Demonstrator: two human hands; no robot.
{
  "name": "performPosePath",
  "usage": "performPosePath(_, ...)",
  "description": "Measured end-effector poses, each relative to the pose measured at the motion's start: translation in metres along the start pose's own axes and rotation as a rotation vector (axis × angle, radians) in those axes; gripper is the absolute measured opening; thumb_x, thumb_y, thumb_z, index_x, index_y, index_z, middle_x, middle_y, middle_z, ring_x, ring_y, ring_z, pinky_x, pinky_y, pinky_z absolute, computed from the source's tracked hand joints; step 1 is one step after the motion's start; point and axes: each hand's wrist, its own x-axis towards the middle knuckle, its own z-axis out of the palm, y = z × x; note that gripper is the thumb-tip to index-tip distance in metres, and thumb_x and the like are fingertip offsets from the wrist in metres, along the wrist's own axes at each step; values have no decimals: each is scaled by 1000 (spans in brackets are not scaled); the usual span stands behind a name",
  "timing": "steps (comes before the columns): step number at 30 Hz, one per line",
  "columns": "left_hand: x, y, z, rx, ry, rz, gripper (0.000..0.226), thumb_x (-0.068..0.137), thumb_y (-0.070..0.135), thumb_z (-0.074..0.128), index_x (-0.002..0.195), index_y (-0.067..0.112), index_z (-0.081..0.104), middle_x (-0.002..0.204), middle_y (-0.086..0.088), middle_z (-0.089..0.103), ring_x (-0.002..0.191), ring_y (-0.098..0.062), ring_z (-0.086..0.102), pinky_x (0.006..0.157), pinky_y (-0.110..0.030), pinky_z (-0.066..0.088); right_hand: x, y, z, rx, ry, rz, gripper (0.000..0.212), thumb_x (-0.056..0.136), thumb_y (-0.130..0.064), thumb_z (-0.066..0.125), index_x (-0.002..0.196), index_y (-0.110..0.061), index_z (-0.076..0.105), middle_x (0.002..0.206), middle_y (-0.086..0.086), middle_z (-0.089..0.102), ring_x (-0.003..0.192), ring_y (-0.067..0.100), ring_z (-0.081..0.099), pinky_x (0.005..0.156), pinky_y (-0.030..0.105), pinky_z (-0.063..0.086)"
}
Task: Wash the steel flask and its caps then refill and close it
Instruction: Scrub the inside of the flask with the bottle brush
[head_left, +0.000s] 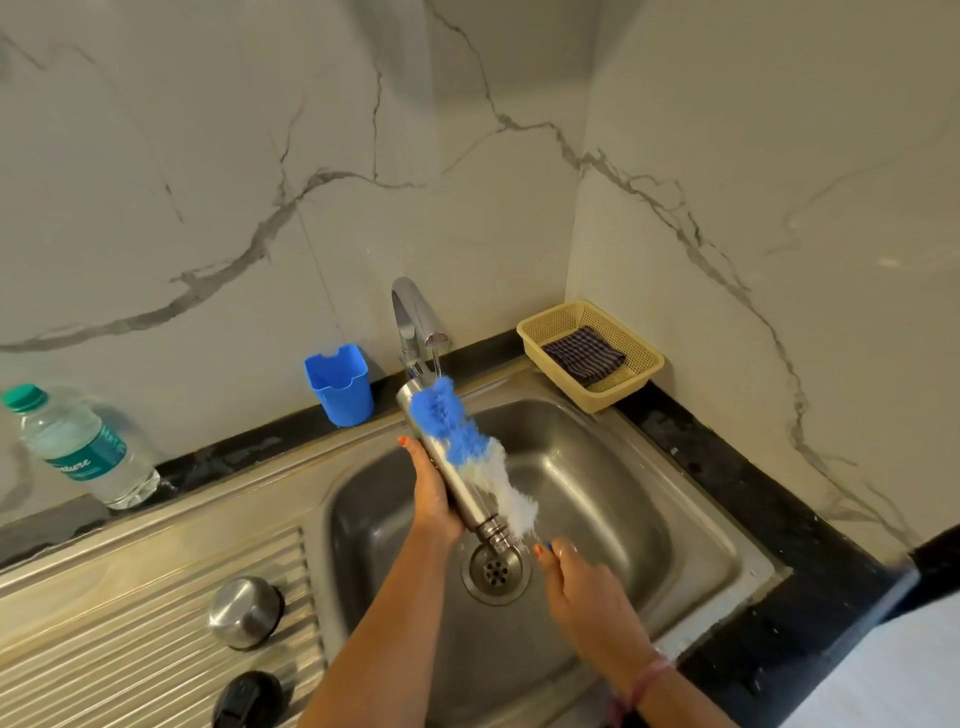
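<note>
Left hand (434, 493) grips flask (457, 467) tilted over sink (649, 467), mouth down | right hand (587, 587) holds brush (467, 447) against flask | steel cap (245, 612), black cap (249, 699) on drainboard (130, 623)

Steel drainboard (130, 613) carries steel cap (245, 612) and, seemingly, black cap (249, 699).

Flask (457, 478) over sink (623, 467); caps (245, 613) seemingly on drainboard (130, 623) left.
</note>
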Motion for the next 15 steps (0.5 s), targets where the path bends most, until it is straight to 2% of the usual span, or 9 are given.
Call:
performPosePath(3,-6,-6,3,61,-7,-7,101,64,91,37,136,23,56,126,-13,68,114,-33,65,94,-47,53,34,-17,-11,9,28,-11,29,102,-40,33,79,-25,43,59,-9,46,57,15,51,58,28,38)
performPosePath(5,-11,-9,5,82,6,-12,100,61,89,47,134,22,56,122,-14,69,112,-34,66,97,-48,52,53,-23,-20,44,0,-5,33,102,-40,33,72,-28,38,59,-7,48,51,9,47,52,23,36)
performPosePath(7,-10,-6,8,61,7,4,92,65,83,54,134,22,56,120,-14,70,111,-32,67,96,-48,53,54,-15,-26,11,-27,-39,31,102,-40,32,80,-25,45,59,-5,50,49,6,47,49,19,36)
performPosePath(9,-6,0,9,9,2,30,84,74,77,54,137,21,55,120,-12,71,109,-31,67,89,-46,55,33,3,-25,-20,-53,-37,31,102,-41,32,88,-19,51,61,-3,53,49,6,48,51,23,43)
performPosePath(11,2,7,7,-38,-1,55,80,82,75,50,141,21,52,125,-14,67,108,-30,66,88,-47,53,3,24,-22,5,-107,8,29,101,-42,32,91,-24,51,67,1,60,55,8,55,59,26,48)
performPosePath(13,7,12,5,-56,15,63,84,83,77,48,145,20,46,131,-15,62,112,-33,63,94,-50,50,-22,34,-22,41,-158,88,26,101,-44,32,93,-27,50,74,1,64,65,10,63,65,26,52)
performPosePath(15,8,13,6,-67,28,53,83,83,79,46,144,22,46,128,-13,64,112,-33,62,91,-49,51,-27,36,-24,67,-167,117,25,101,-44,32,92,-28,50,73,0,64,63,9,62,65,25,52)
